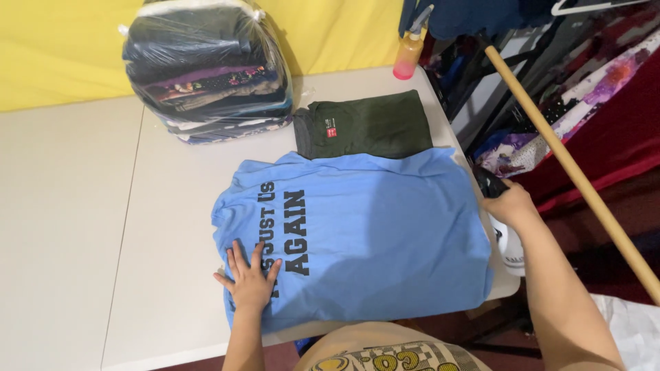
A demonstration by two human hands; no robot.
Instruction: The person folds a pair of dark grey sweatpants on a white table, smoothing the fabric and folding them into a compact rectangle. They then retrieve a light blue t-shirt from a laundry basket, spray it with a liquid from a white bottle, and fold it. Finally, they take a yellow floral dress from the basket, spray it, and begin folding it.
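A light blue T-shirt (371,227) with black lettering lies spread flat on the white table (165,227). My left hand (249,278) presses flat on the shirt's near left part, fingers spread, holding nothing. My right hand (507,203) reaches past the shirt's right edge at the table's side and closes around a black handle of an iron (505,233); the iron's white body shows just below the hand. A folded dark green shirt (364,127) lies just beyond the blue one.
A clear plastic bag of folded dark clothes (206,69) stands at the back. A pink-and-orange spray bottle (410,48) sits at the far right corner. A wooden pole (570,165) slants across clothes hung and piled to the right. Yellow wall behind.
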